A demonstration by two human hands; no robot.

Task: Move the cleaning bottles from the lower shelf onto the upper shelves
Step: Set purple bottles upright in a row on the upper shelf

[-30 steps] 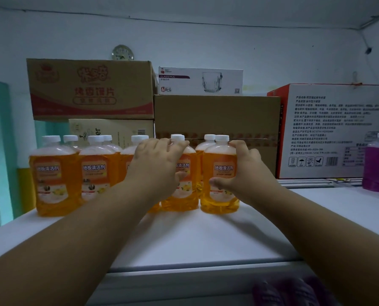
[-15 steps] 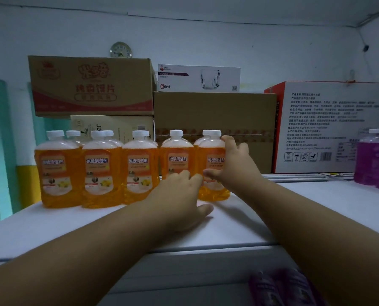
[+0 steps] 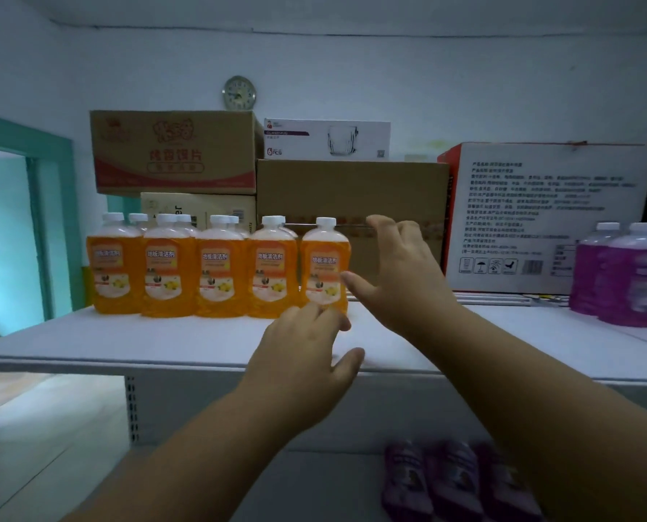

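Several orange cleaning bottles with white caps stand in rows on the white upper shelf. The rightmost orange bottle stands at the end of the front row. My right hand is just right of it, fingers spread, holding nothing. My left hand hovers over the shelf's front edge below that bottle, open, its fingertips near the bottle's base. Purple bottles stand at the shelf's right end. More purple bottles are on the lower shelf, blurred.
Cardboard boxes are stacked behind the orange bottles, with a white glass-mug box on top and a white-and-red carton to the right. A clock hangs on the wall. A teal doorframe is at left.
My right hand has let go of the rightmost orange bottle and opened beside it. My left hand has drawn back from the bottles to the shelf's front edge. The view has pulled back.
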